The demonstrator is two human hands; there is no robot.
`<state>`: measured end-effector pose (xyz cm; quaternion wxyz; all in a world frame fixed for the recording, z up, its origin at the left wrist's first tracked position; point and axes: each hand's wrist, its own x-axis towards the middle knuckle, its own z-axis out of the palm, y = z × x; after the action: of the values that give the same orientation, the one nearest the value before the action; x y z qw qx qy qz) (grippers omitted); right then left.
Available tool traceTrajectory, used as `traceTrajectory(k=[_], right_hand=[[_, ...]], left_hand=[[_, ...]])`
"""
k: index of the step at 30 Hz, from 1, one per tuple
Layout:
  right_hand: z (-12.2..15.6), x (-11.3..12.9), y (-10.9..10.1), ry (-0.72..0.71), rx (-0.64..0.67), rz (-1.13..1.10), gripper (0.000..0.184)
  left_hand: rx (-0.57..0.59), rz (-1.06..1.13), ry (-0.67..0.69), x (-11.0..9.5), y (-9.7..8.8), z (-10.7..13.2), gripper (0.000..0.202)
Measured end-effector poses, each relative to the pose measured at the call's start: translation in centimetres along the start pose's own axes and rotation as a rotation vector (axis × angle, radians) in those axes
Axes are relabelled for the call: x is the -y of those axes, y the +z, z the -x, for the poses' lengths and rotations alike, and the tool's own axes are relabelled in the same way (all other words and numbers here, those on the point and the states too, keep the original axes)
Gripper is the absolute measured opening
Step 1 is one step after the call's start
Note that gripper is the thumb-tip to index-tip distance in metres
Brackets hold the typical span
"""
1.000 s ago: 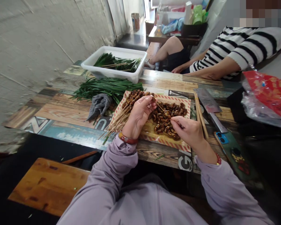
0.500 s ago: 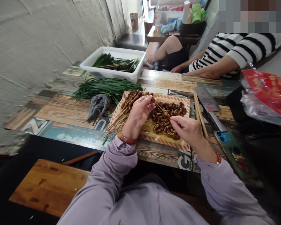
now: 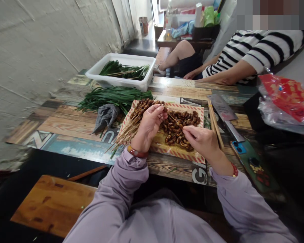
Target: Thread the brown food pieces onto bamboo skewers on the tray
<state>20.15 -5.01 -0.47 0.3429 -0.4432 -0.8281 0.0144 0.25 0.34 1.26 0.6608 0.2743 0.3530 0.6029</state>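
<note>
My left hand (image 3: 150,126) pinches a small glossy brown piece, which looks like an insect pupa, over the tray. A thin wooden skewer (image 3: 171,117) slants down from those fingertips toward my right hand (image 3: 201,140), whose thumb and forefinger are closed on its lower end. Beneath both hands is a paper-lined tray (image 3: 164,149) with a red-striped rim. Loose brown pupae (image 3: 178,135) are heaped on its right side. Filled skewers (image 3: 131,125) lie stacked on the left, their bare ends sticking out past the rim toward me.
Green chives (image 3: 114,98) and a grey cloth (image 3: 106,116) lie left of the tray, before a white tub (image 3: 121,74) of chives. At right are bare skewers (image 3: 214,123), a cleaver (image 3: 224,109), a phone (image 3: 254,167) and plastic bags (image 3: 288,104). Another person in stripes (image 3: 243,55) sits across.
The view has shifted slightly. Both hands keep nearly the same pose over the tray, with the skewer still between them.
</note>
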Motion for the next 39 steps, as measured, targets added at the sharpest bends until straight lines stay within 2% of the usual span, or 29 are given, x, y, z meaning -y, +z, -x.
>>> traceTrajectory(k=[20,29,39], right_hand=[[0.15,-0.15,0.03,-0.041,-0.039,0.007,0.02],[0.08,-0.19,-0.07,-0.089,-0.049,0.037,0.018],[0.06,-0.24,0.5,-0.144,-0.126,0.028,0.014]], left_hand=[[0.017,0.009,-0.025,0.29,-0.18,-0.08,0.027],[0.025,0.02,0.014,0.33,-0.16,-0.04,0.03],[0.06,0.016,0.022,0.48,0.12,0.5,0.035]])
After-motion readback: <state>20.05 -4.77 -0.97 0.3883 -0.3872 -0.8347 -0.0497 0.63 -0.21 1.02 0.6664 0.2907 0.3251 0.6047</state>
